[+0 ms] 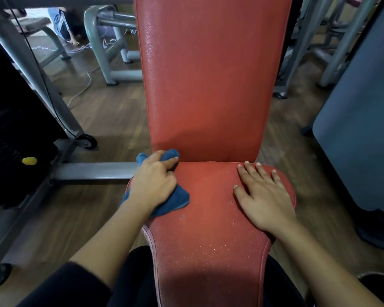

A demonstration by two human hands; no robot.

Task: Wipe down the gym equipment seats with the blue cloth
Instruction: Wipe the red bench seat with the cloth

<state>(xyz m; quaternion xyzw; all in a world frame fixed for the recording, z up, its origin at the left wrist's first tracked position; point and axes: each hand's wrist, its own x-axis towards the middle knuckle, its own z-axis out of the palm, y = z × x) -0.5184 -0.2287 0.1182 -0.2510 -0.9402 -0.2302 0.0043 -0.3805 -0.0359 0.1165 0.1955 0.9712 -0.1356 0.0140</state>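
A red padded seat (208,218) lies in front of me, with its red backrest (208,74) rising behind it. My left hand (153,180) presses a crumpled blue cloth (175,200) onto the seat's far left corner, near the gap below the backrest. The cloth sticks out past my fingers and under my palm. My right hand (262,193) lies flat on the seat's right side, fingers spread, holding nothing. Small specks and marks dot the seat's middle.
A grey steel frame bar (93,170) runs left from the seat. A black weight stack with a yellow pin (29,161) stands at the left. Grey machine frames (106,52) and a white cable lie on the wooden floor behind. A blue-grey pad (359,129) stands at the right.
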